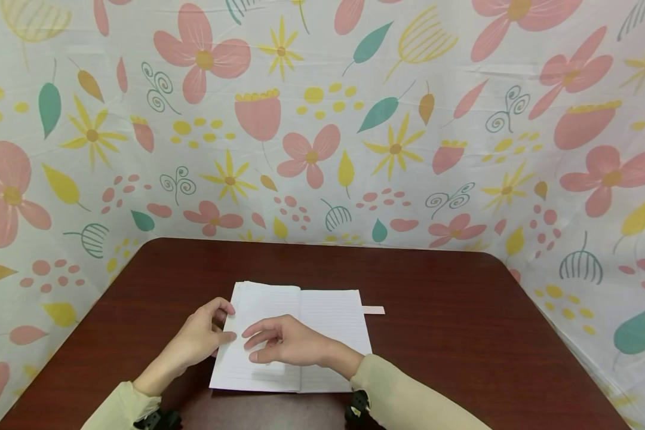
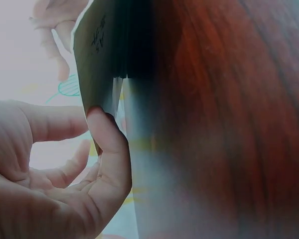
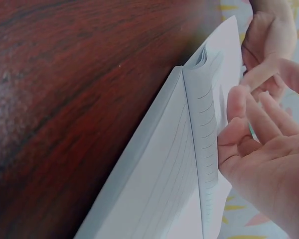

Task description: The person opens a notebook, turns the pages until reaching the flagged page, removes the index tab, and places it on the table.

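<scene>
Two sleeves, one notebook: left fingers pinch its edge, right fingers bend loosely, empty.

From my head view I see a dark reddish-brown table with streaked wood grain and rounded far corners. Directly on it, midway across its width, lies an open notebook with lined white pages, its left half tilted up. A pale strip juts from the notebook's right edge.
</scene>
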Tool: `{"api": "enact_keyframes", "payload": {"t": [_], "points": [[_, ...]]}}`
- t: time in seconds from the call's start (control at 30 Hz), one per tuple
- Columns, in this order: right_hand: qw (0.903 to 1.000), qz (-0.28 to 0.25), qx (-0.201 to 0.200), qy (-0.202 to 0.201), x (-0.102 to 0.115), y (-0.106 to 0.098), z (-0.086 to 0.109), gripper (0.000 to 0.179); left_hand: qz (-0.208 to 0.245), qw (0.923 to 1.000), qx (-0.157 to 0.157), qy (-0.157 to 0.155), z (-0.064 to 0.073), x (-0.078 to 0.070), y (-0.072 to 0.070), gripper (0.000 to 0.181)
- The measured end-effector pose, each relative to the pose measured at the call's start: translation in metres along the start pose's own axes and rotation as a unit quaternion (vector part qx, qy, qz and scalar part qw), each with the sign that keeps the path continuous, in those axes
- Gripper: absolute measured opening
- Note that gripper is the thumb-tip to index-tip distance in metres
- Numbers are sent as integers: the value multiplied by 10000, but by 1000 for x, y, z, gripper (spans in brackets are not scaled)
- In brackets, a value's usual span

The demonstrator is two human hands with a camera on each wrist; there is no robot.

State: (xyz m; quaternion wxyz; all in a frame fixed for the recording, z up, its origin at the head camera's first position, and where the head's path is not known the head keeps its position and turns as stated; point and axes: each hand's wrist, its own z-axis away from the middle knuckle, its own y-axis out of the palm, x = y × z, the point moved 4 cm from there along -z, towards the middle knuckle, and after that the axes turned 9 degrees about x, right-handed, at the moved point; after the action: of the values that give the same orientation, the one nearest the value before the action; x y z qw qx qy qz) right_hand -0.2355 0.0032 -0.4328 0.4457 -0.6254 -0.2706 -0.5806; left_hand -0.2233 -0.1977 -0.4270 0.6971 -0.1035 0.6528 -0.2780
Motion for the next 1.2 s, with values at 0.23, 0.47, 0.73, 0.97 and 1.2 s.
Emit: {"api": "enact_keyframes", "payload": {"t": [0.23, 0.47, 0.73, 0.97, 1.2], "points": [[9994, 303, -138, -105, 8, -6, 6, 40, -185, 9998, 24, -35, 1, 0, 0, 31], [9951, 916, -361, -25, 17, -22, 26, 39, -283, 9996, 8, -86, 0, 0, 1, 32], [9719, 2176, -872, 190, 17, -49, 73, 52, -307, 9995, -11, -123, -1, -1, 0, 33], [9506, 2855, -951, 757, 8, -75, 113, 74, -390, 9992, 2, -126, -2, 1, 0, 33], [9396, 3012, -1045, 1248, -9, -88, 143, 92, -441, 9990, -16, -111, -1, 1, 1, 33]]}}
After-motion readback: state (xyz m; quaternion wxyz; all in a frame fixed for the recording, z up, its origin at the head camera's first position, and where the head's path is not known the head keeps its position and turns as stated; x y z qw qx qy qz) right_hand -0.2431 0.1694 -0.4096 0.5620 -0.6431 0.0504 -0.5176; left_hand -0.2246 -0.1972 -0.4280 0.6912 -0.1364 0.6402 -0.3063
